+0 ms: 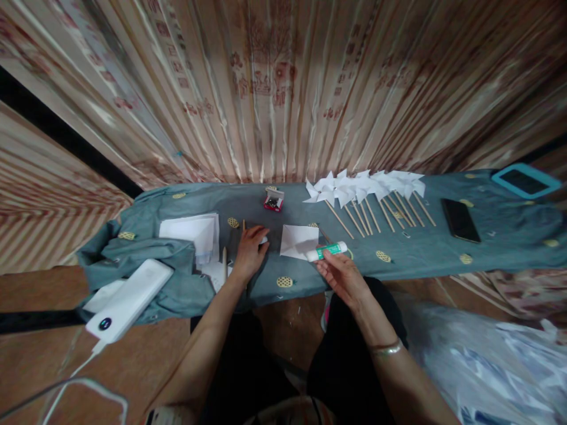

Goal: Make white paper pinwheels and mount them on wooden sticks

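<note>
My right hand [341, 271] is closed around a green and white glue stick [328, 251], held level at the front right corner of a square white sheet of paper [299, 241]. The sheet shows crease lines and lies on the cloth. On the cloth to its left rests my left hand [251, 251], fingers bent around a small white cap [264, 240]. Part of the cap is hidden by the fingers. A thin wooden stick [243, 224] pokes out behind that hand. A small red box [273, 200], open with dark bits inside, sits beyond the hands.
A row of white paper pinwheels [341, 188] on sticks lies at the back right. Beyond are a black phone [460, 219] and a blue-framed device [526, 180]. Left are stacked paper [190, 231], a pointed wooden tool [224, 264] and a cabled white power bank [130, 301].
</note>
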A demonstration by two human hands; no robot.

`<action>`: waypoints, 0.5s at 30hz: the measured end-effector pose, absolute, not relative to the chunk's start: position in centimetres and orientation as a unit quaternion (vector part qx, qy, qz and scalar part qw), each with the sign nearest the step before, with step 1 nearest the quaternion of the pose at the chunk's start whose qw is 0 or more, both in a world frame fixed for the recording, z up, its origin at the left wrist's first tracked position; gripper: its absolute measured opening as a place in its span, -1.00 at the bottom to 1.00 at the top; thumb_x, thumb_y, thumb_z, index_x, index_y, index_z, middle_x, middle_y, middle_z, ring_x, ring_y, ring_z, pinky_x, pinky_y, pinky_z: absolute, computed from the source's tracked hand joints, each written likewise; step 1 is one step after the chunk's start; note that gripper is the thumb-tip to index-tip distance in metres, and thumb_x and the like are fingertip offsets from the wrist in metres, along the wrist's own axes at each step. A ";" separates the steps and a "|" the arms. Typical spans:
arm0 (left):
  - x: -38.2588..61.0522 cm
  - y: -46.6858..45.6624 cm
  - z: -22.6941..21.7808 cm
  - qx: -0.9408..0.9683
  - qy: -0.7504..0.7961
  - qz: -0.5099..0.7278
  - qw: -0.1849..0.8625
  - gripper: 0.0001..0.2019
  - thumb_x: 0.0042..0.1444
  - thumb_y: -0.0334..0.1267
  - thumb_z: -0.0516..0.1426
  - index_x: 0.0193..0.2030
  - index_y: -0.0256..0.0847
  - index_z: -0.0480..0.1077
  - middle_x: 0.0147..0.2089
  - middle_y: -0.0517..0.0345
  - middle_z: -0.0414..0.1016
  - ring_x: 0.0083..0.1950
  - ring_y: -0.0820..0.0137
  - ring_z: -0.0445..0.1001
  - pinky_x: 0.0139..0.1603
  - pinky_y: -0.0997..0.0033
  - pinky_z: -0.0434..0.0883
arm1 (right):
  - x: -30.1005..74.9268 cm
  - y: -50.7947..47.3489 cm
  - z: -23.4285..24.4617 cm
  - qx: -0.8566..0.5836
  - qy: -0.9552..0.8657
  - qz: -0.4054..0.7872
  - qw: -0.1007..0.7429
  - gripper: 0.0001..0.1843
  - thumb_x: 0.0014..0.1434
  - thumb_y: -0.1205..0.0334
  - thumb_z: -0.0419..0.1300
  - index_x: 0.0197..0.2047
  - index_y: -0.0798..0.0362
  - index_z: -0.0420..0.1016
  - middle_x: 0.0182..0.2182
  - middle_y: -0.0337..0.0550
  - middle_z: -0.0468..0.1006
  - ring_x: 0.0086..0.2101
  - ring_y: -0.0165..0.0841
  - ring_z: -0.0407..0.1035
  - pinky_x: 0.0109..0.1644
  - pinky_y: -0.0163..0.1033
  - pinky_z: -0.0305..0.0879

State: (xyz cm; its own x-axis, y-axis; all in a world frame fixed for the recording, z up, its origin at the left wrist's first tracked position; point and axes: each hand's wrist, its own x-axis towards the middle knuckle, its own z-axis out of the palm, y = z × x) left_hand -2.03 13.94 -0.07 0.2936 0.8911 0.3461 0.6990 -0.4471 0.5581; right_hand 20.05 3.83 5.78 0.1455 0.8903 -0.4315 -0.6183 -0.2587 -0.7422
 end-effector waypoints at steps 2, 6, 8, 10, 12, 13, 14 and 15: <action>-2.1 13.9 -0.2 0.784 0.508 0.331 0.133 -0.58 0.11 -0.32 0.16 0.15 -0.23 0.34 0.18 -0.12 0.37 0.21 0.14 0.33 0.25 -0.05 0.26 | 20.5 4.6 6.4 -0.489 -0.171 0.616 0.593 -0.67 -0.34 0.15 0.56 -0.49 0.06 0.59 -0.54 -0.29 0.61 -0.51 -0.53 0.47 -0.36 -0.50 0.46; -1.3 12.3 1.0 0.777 0.494 0.381 0.085 -0.58 0.20 -0.28 0.08 0.21 -0.19 0.26 0.28 -0.14 0.24 0.34 0.09 0.15 0.29 -0.10 0.18 | 21.3 7.1 6.9 -0.518 -0.214 0.574 0.596 -0.64 -0.39 0.15 0.56 -0.47 0.06 0.61 -0.51 -0.29 0.61 -0.50 -0.52 0.47 -0.38 -0.49 0.46; -0.2 10.9 1.7 0.809 0.445 0.371 0.098 -0.68 0.24 -0.33 0.02 0.12 -0.18 0.34 0.17 -0.08 0.35 0.26 0.16 0.23 0.25 -0.03 0.24 | 21.4 8.3 6.6 -0.525 -0.216 0.565 0.599 -0.66 -0.36 0.16 0.56 -0.50 0.07 0.59 -0.54 -0.29 0.60 -0.53 -0.52 0.45 -0.47 -0.50 0.42; 1.1 9.6 2.2 0.850 0.385 0.338 0.120 -0.74 0.25 -0.36 0.01 0.03 -0.17 0.40 0.07 -0.03 0.43 0.19 0.20 0.30 0.19 0.04 0.30 | 21.1 9.0 5.9 -0.520 -0.206 0.571 0.601 -0.71 -0.32 0.19 0.54 -0.52 0.08 0.58 -0.57 -0.29 0.58 -0.56 -0.52 0.44 -0.50 -0.49 0.41; 2.3 8.7 2.2 0.875 0.355 0.301 0.132 -0.74 0.23 -0.37 0.05 0.04 -0.22 0.39 0.07 -0.05 0.43 0.19 0.19 0.30 0.18 0.07 0.31 | 20.7 9.2 5.1 -0.513 -0.193 0.585 0.598 -0.74 -0.28 0.23 0.53 -0.52 0.09 0.57 -0.57 -0.27 0.59 -0.55 -0.51 0.45 -0.43 -0.46 0.45; 2.7 8.4 2.1 0.880 0.355 0.283 0.139 -0.73 0.21 -0.37 0.07 0.05 -0.23 0.38 0.07 -0.06 0.42 0.19 0.18 0.29 0.18 0.08 0.31 | 20.5 9.1 4.7 -0.509 -0.187 0.592 0.596 -0.75 -0.28 0.25 0.53 -0.51 0.09 0.58 -0.56 -0.26 0.60 -0.53 -0.49 0.47 -0.37 -0.45 0.48; 2.9 8.2 1.9 0.882 0.361 0.266 0.145 -0.72 0.21 -0.36 0.09 0.06 -0.24 0.38 0.08 -0.07 0.41 0.20 0.17 0.29 0.18 0.07 0.31 | 20.3 9.0 4.5 -0.504 -0.184 0.598 0.595 -0.75 -0.28 0.27 0.53 -0.49 0.10 0.58 -0.53 -0.24 0.62 -0.50 -0.47 0.50 -0.32 -0.43 0.50; 3.1 8.1 1.7 0.883 0.368 0.250 0.152 -0.72 0.20 -0.35 0.10 0.06 -0.24 0.37 0.09 -0.07 0.41 0.20 0.16 0.28 0.18 0.07 0.31 | 20.2 8.8 4.3 -0.500 -0.184 0.603 0.594 -0.74 -0.29 0.29 0.53 -0.48 0.11 0.59 -0.50 -0.21 0.64 -0.47 -0.45 0.52 -0.27 -0.41 0.51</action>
